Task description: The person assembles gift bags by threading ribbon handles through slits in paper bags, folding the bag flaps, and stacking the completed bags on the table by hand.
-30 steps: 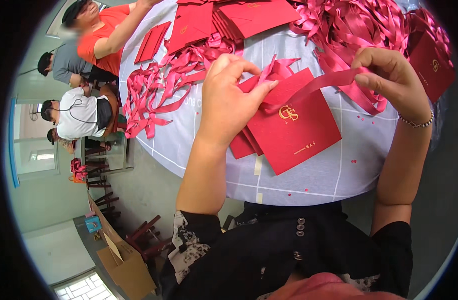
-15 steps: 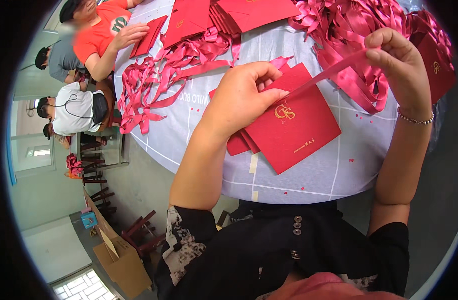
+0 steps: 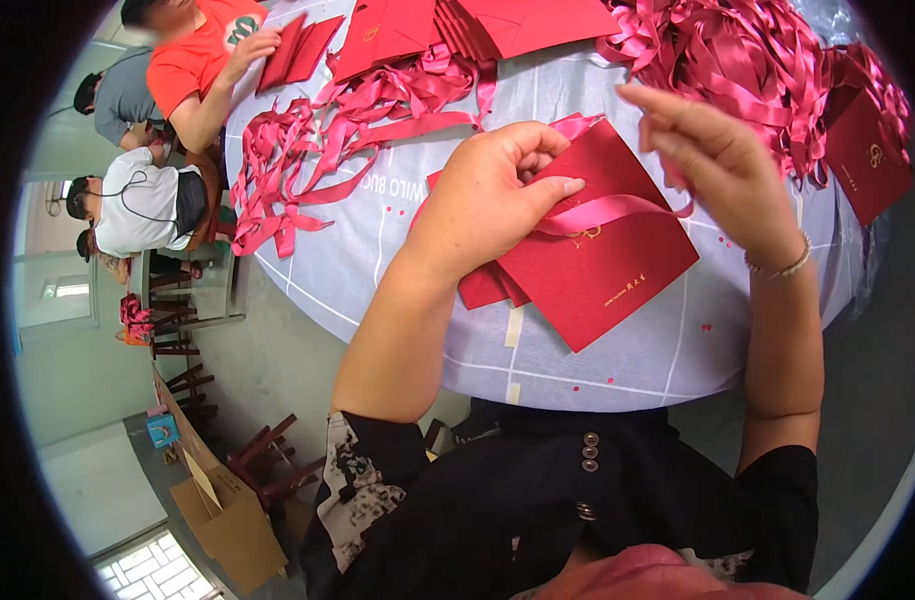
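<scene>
My left hand [image 3: 493,190] is closed on the upper left edge of a flat red paper bag [image 3: 618,275] with gold print, thumb on top. A pink satin ribbon [image 3: 603,212] comes out from under that thumb and runs slackly across the bag's face, curling up at the right. Above the bag's right corner is my right hand [image 3: 723,165], blurred, its fingers partly stretched out. Whether it still grips the ribbon's end cannot be made out. More red bags [image 3: 488,287] lie beneath the top one, and another piece of ribbon [image 3: 575,126] shows at its upper edge.
Loose pink ribbons [image 3: 308,180] lie to the left; a large ribbon heap [image 3: 733,65] is at the far right. Stacked red bags [image 3: 533,25] stand at the back. One more red bag [image 3: 868,165] is at right. A co-worker in orange [image 3: 193,70] handles red bags at left.
My right hand has come down and left, nearer the bag. The ribbon, pulled taut before, now lies slack over the bag. My left hand keeps its hold.
</scene>
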`<state>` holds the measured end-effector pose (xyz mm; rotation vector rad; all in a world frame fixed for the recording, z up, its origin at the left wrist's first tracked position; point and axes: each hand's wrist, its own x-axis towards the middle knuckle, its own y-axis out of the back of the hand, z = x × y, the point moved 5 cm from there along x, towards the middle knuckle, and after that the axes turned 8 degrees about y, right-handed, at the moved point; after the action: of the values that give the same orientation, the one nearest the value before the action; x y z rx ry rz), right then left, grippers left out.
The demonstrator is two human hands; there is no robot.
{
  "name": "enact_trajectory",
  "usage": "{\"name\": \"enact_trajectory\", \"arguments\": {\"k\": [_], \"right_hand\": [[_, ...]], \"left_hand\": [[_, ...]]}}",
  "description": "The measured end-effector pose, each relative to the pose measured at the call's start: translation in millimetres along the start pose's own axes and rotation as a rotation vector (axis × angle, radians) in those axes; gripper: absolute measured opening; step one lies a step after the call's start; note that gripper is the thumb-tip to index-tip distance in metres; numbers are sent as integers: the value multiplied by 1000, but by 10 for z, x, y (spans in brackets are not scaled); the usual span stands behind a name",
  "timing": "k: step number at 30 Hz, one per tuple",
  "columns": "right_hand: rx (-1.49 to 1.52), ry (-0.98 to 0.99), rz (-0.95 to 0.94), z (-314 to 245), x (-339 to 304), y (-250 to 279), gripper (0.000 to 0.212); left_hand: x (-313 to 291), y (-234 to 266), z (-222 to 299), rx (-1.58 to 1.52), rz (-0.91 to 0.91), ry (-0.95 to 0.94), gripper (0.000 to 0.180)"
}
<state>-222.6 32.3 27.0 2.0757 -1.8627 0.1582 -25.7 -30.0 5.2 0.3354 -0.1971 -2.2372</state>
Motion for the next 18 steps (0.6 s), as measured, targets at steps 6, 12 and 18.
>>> {"name": "enact_trajectory", "arguments": {"k": [6,12,18], "right_hand": [[-235,-41,52,40,-32,-214,15],[-481,253,26,-57,-12,-344,8],[-568,273,72,-53,-25,-410,6]], "left_hand": [[-73,-6,77,104,45,1,26],[-117,15,146,270,112,-96,24],[-108,-24,103,307,147,-173,16]]}}
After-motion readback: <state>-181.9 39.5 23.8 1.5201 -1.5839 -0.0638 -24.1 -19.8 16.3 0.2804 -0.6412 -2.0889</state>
